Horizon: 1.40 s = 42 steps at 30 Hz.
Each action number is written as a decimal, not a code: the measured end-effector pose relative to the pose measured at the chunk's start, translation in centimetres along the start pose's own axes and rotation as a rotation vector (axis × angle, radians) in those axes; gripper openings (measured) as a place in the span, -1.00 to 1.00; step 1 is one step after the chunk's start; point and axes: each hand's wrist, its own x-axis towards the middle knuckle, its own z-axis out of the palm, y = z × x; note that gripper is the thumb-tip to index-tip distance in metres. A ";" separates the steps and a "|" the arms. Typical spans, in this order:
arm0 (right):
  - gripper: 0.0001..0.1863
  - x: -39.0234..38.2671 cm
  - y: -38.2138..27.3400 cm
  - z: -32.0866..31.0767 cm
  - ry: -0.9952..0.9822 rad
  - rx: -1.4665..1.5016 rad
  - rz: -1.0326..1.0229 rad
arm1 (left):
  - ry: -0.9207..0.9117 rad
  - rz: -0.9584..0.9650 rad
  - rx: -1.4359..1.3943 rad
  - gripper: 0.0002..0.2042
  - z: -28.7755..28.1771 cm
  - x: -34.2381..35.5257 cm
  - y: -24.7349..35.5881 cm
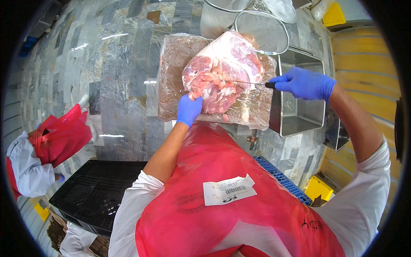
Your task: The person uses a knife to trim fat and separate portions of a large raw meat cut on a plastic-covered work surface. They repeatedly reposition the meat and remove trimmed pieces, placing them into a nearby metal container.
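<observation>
A large piece of raw meat [227, 64], pink with white fat, lies on a board wrapped in clear plastic [171, 64]. My left hand [189, 109], in a blue glove, is closed on the near left edge of the meat. In my right hand [305, 83], also gloved in blue, is a thin-bladed knife [270, 85] with a black handle. The blade points left across the meat, and its tip is at the torn, ragged flesh in the middle. A small scrap of meat [225, 117] lies on the board's near side.
Right of the board sits a steel tub [302, 115]. Clear plastic bags and a hose-like loop [261, 13] lie beyond the meat. A black crate [98, 192] stands at left, and a blue slotted crate [284, 182] at right. A person in a red apron [62, 137] is at far left.
</observation>
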 end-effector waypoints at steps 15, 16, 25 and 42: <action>-0.45 3.6 3.6 25.1 0.764 0.084 -0.057 | -0.083 -0.014 0.194 -0.62 0.4 0.2 1.6; -0.45 4.0 4.0 26.1 0.780 0.124 -0.063 | -0.083 -0.058 0.133 -0.62 0.9 0.2 0.7; -0.48 -0.9 9.2 24.6 0.867 0.180 -0.136 | -0.072 -0.068 0.221 -0.64 -0.7 0.8 0.1; -0.64 -3.2 3.2 11.4 0.562 -0.295 -0.234 | -0.029 0.006 0.499 -0.63 -2.0 0.6 3.9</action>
